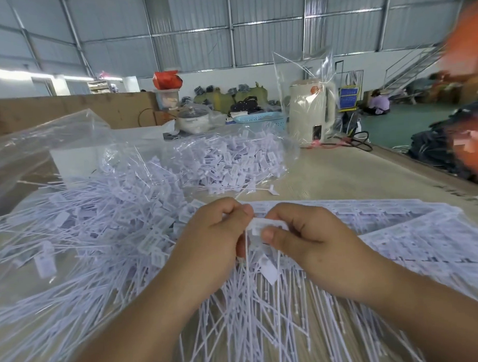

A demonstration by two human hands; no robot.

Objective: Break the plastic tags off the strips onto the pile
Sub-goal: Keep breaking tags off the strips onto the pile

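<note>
Both hands up close at the near centre, over the table [340,172]. Left hand [215,238] curled, fingers pinching the thin white stems. Right hand [302,235] curled too, thumb and fingers clamped on a white plastic tag [263,224], right beside the left fingertips. Strips [396,226] fanned flat to the right, touching the right hand. Pile [111,217] of loose tags heaped to the left. Far right, a cream kettle [310,110] in a clear bag.
</note>
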